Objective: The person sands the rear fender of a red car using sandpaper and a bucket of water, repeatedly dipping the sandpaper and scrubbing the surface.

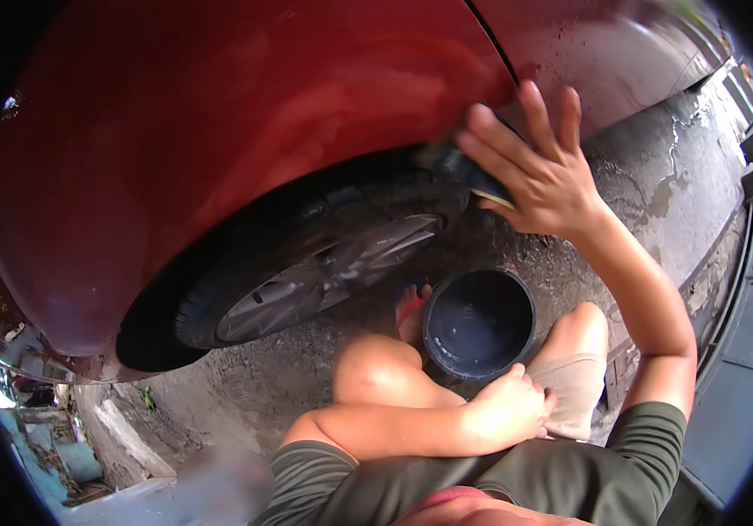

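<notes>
My right hand (534,175) reaches up to the red car (306,96), at the rear edge of the front wheel arch. Its fingers are stretched out, and a dark, sponge-like pad (484,182) with a pale edge is held between them and the thumb. The pad is blurred, close to the top of the tire (324,206). Below is the grey spoked wheel rim (333,280). My left hand (512,405) rests low over my beige shorts, fingers curled in; what they may hold is hidden. Just ahead of it stands a round black basin (479,323) with some liquid inside.
My foot in a red-strapped sandal (410,307) is between the wheel and the basin. Wet, rough concrete (657,167) runs along the car. A grey-blue metal gate (749,351) stands at the right. Debris and a bluish container (78,460) lie at the lower left.
</notes>
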A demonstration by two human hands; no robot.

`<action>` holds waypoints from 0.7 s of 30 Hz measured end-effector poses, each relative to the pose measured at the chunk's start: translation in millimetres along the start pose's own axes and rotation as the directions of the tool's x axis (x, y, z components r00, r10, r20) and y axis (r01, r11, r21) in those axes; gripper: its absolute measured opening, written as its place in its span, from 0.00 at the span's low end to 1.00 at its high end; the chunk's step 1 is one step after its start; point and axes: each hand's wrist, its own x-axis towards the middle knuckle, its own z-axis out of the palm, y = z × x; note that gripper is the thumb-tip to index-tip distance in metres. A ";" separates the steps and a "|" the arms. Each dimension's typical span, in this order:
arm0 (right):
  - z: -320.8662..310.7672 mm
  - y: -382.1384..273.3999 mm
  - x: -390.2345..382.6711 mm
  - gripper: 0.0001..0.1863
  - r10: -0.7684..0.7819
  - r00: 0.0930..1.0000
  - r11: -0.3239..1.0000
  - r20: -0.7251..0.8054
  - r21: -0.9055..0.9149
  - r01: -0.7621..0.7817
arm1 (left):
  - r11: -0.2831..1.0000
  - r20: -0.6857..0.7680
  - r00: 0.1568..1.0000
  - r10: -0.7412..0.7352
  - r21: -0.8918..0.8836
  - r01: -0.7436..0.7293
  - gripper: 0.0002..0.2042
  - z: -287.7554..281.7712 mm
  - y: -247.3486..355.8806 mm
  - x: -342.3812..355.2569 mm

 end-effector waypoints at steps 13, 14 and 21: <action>-7.7 -54.6 82.4 0.44 -0.187 0.972 0.982 -0.144 -0.053 0.181 | 0.987 0.268 0.963 0.012 -0.156 0.031 0.30 -7.2 -0.9 10.6; -10.8 -68.7 101.4 0.43 -0.236 0.958 0.970 -0.165 -0.101 0.222 | 0.988 0.268 0.963 0.021 -0.155 0.022 0.30 -7.6 -3.9 12.4; -10.7 0.9 16.1 0.42 -0.038 0.997 0.996 -0.066 -0.081 0.033 | 0.998 0.256 0.967 -0.008 -0.053 0.022 0.31 -3.8 6.5 7.1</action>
